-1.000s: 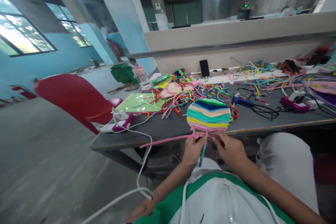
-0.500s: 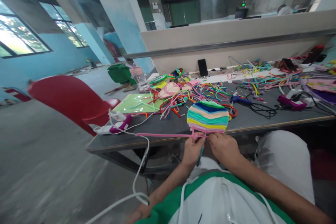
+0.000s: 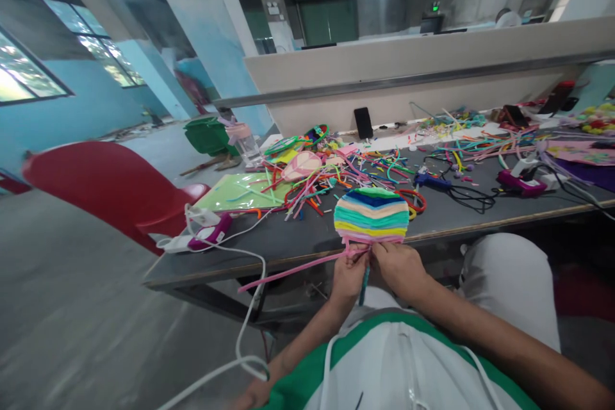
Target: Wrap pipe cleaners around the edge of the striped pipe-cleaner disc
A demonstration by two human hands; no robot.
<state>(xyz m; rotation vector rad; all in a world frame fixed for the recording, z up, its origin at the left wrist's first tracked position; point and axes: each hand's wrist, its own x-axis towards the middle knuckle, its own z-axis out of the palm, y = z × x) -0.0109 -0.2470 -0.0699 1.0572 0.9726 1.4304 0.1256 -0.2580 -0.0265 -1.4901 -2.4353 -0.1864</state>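
Note:
A round striped piece made of pipe cleaners (image 3: 371, 214), in green, blue, peach, teal, yellow and pink rows, stands over the table's front edge. At its lower rim my left hand (image 3: 350, 275) pinches a pink pipe cleaner (image 3: 293, 269), whose long free end sticks out to the left and slopes down. My right hand (image 3: 398, 266) is closed at the same rim, its fingertips touching those of the left; what exactly they grip is partly hidden. A teal stem (image 3: 364, 285) hangs down between the two hands.
Loose pipe cleaners (image 3: 317, 186) are heaped on the grey table (image 3: 278, 240) beside a green sheet (image 3: 240, 192). A blue glue gun (image 3: 432, 181), purple power strips (image 3: 211, 232), a clear bottle (image 3: 246, 144) and a phone (image 3: 363, 123) lie or stand around. A white cable (image 3: 263, 262) crosses the edge; a red chair (image 3: 106, 186) is left.
The pink pipe cleaner's free end has swung downward from nearly level to a slope. Both hands stay at the striped piece's lower rim. The view has shifted slightly to the right.

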